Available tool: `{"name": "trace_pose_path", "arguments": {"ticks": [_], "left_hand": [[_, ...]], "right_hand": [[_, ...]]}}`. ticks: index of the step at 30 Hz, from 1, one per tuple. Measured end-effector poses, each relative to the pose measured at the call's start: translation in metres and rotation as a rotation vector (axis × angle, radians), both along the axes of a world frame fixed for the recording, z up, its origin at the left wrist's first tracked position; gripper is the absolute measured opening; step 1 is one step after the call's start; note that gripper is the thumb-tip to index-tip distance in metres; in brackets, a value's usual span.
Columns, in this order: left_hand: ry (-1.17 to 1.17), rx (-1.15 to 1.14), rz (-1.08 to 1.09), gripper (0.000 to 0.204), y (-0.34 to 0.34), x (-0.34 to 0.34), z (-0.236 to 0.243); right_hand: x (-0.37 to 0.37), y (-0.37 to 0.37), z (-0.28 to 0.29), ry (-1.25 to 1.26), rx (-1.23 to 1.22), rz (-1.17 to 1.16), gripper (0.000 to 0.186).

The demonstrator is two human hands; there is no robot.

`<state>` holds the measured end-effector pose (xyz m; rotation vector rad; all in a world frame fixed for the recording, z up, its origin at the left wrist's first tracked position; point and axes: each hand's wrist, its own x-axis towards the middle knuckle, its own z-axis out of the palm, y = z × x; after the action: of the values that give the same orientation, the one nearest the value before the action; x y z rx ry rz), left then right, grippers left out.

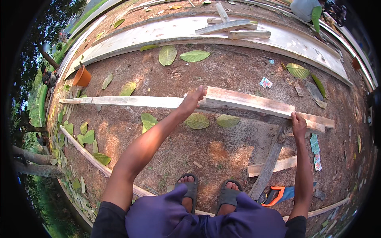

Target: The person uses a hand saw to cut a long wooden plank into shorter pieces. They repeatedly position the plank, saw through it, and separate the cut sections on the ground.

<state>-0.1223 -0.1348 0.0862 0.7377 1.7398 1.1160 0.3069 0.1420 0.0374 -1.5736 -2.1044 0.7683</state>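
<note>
A short sawn length of timber point(250, 100) lies along the right part of a long pale wooden beam point(127, 101). My left hand point(193, 102) grips the short timber's left end, fingers closed against it. At the opposite end, my right hand point(299, 125) closes round the timber's corner. Just past that hand, another wooden end point(322, 119) sticks out to the right beside the beam. Below the beam, a grey weathered timber point(268, 163) slants toward my feet, crossing over a short wood offcut point(286, 163). How the pieces touch underneath is hidden.
A handsaw point(281, 194) with an orange and black handle lies near my right forearm. Beyond the beam stretches a long wide board point(151, 33) with loose wood pieces point(249, 35) on it. An orange bucket point(82, 76) stands left. Another person point(306, 9) crouches at far right.
</note>
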Motion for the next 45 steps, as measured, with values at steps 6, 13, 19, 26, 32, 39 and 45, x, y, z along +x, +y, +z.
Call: {"name": "trace_pose_path", "arguments": {"ticks": [6,13,19,26,32,39,45], "left_hand": [[0.115,0.018,0.193,0.091,-0.035,-0.043,-0.027],[0.031,0.089,0.054,0.096,-0.023,-0.023,-0.006],[-0.032,0.048,0.08,0.101,-0.044,-0.025,-0.016],[-0.106,0.099,0.162,0.098,-0.066,-0.025,-0.014],[-0.187,0.121,0.243,0.092,-0.07,-0.026,-0.022],[-0.154,0.112,0.248,0.057,-0.069,-0.044,-0.056],[-0.08,0.078,0.336,0.042,-0.063,-0.042,-0.059]], "right_hand": [[-0.021,-0.001,-0.018,0.162,0.076,0.057,0.048],[-0.03,-0.01,-0.02,0.228,-0.034,0.052,0.045],[-0.027,-0.014,-0.022,0.168,0.03,0.081,0.044],[-0.04,-0.029,-0.029,0.237,0.075,0.116,0.045],[-0.041,-0.042,-0.032,0.286,0.03,0.092,0.047],[-0.047,-0.049,-0.033,0.282,0.057,0.056,0.044],[-0.03,-0.034,-0.034,0.578,-0.142,0.053,0.037]]}}
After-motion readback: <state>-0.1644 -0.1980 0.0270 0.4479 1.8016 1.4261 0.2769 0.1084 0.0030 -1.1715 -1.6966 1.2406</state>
